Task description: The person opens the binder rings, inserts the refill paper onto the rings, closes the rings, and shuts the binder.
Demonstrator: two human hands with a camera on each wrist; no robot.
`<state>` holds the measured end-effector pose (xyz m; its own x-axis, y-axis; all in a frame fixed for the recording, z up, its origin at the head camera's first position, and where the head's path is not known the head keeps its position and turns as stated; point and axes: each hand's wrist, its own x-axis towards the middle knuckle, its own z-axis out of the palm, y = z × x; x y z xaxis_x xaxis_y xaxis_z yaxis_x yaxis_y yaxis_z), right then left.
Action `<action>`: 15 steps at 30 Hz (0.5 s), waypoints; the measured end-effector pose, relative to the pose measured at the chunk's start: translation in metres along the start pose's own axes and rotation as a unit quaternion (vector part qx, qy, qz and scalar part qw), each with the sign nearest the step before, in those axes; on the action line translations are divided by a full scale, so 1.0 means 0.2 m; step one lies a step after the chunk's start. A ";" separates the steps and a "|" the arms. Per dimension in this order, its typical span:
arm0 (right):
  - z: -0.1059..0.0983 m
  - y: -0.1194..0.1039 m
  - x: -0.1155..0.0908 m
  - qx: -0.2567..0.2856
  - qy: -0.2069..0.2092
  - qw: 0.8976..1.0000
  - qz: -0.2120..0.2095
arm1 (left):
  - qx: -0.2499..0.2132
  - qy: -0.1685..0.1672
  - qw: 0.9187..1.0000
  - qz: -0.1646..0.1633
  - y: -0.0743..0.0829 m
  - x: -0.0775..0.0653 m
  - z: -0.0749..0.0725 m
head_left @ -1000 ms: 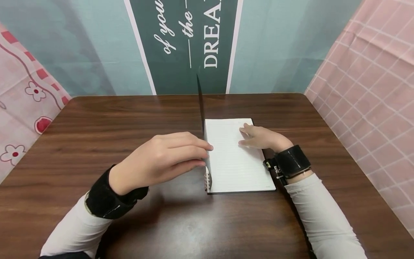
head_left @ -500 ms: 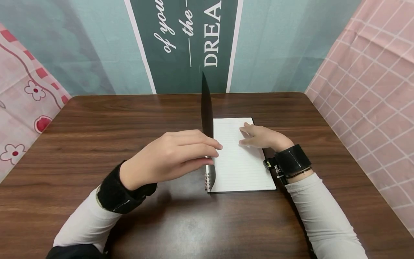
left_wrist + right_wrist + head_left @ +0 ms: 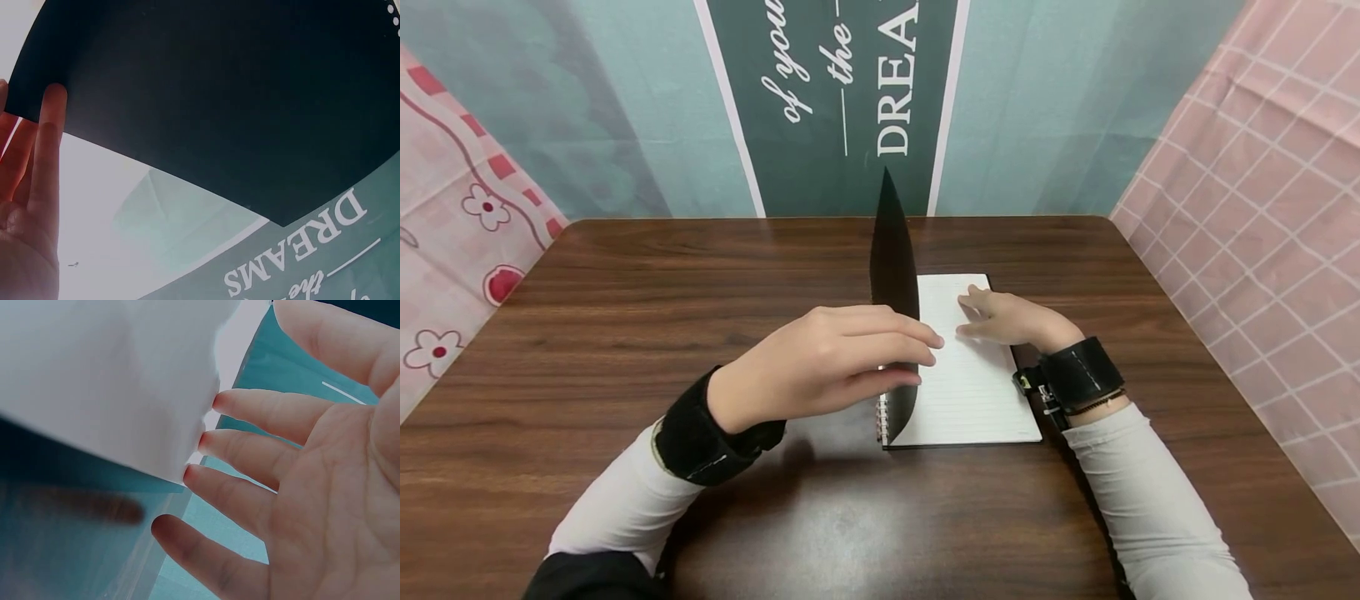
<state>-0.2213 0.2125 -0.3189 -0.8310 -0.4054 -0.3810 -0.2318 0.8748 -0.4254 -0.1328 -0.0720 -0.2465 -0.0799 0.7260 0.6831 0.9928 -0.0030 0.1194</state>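
A spiral notebook (image 3: pixel 970 400) lies open on the table, showing a white lined page. Its black cover (image 3: pixel 895 258) stands nearly upright along the ring binding (image 3: pixel 882 421), leaning a little right. My left hand (image 3: pixel 823 358) pinches the cover near its edge. In the left wrist view, the thumb (image 3: pixel 53 112) lies on the dark face while the other fingers go behind it. On the upper right of the page, my right hand (image 3: pixel 1011 318) rests with its fingers spread and fairly straight. Its fingertips touch the page (image 3: pixel 112 381) in the right wrist view.
The dark wooden table (image 3: pixel 662 275) runs back to a teal and green cloth backdrop (image 3: pixel 1030 125) with white lettering. Pink checked cloth (image 3: pixel 1262 217) hangs at the right, flowered pink cloth (image 3: pixel 460 275) at the left. Black bands circle both wrists.
My left hand has moved right, tilting the black cover from about upright toward the page, so more of its dark face shows. The right hand has stayed in place.
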 end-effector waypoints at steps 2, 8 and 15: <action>0.00 0.00 0.00 0.002 0.001 1.000 0.000 | -0.005 -0.002 1.000 0.003 -0.01 0.01 0.02; -0.01 0.01 0.00 0.005 0.005 1.000 -0.013 | 0.002 -0.010 1.000 0.010 -0.02 0.04 0.06; 0.00 0.02 0.00 0.014 0.003 1.000 -0.022 | -0.001 -0.016 1.000 0.016 -0.03 0.06 0.08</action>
<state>-0.2227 0.2157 -0.3197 -0.8234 -0.4411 -0.3571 -0.2538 0.8490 -0.4636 -0.1374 -0.0526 -0.2500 -0.0443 0.7466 0.6638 0.9947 -0.0284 0.0983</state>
